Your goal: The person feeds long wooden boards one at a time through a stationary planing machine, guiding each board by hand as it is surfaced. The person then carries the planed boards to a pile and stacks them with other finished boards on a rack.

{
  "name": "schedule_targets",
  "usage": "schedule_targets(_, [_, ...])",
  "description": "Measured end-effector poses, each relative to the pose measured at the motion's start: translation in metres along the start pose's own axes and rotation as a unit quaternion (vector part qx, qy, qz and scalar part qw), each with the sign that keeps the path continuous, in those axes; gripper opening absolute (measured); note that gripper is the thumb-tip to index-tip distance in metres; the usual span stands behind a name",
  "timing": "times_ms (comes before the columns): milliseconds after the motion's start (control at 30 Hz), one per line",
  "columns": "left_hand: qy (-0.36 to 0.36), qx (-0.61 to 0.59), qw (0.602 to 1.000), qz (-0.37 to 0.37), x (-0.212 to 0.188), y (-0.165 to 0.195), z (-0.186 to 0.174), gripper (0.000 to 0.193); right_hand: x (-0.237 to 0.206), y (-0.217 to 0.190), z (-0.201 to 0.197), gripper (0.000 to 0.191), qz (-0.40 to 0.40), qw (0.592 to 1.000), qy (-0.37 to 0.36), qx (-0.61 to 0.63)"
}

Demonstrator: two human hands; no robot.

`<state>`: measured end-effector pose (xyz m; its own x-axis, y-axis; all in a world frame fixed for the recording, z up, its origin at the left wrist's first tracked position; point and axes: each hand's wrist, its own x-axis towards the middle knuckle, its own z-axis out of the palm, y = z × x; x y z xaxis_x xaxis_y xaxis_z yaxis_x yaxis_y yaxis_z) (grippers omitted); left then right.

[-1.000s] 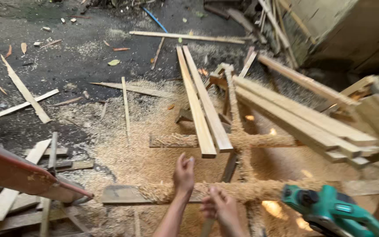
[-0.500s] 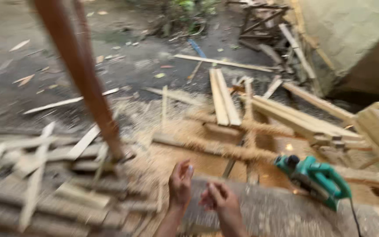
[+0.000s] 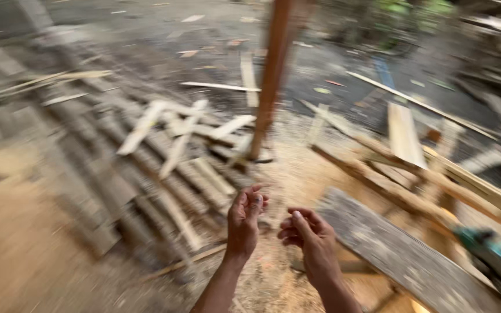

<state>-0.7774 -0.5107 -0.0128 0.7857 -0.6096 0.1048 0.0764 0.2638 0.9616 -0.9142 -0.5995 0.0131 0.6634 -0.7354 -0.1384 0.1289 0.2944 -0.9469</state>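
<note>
Head view, blurred: both hands hang empty over the sawdust. The left hand (image 3: 246, 215) is loosely curled, the right hand (image 3: 311, 235) half open. The grey plank (image 3: 395, 255) lies just right of the right hand, its long axis running away to the lower right; the reddish post (image 3: 273, 75) stands beyond the left hand.

1. Dark dirt ground (image 3: 146, 23) carries scattered pale wood slats (image 3: 175, 133) at ten o'clock
2. Sawdust (image 3: 297, 174) spreads at centre
3. A grey plank (image 3: 401, 255) lies at four o'clock
</note>
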Motion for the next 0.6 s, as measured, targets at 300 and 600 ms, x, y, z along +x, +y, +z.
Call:
schedule_targets(300, [0.21, 0.035, 0.975, 0.065, -0.074, 0.062, -0.212, 0.038, -0.049, 0.075, 0.193, 0.027, 0.055, 0.985, -0.164, -0.014])
schedule_targets(600, [0.342, -0.016, 0.933, 0.112, -0.176, 0.148, -0.436, 0.037, -0.153, 0.165, 0.417, 0.026, 0.117, 0.951, -0.281, -0.053])
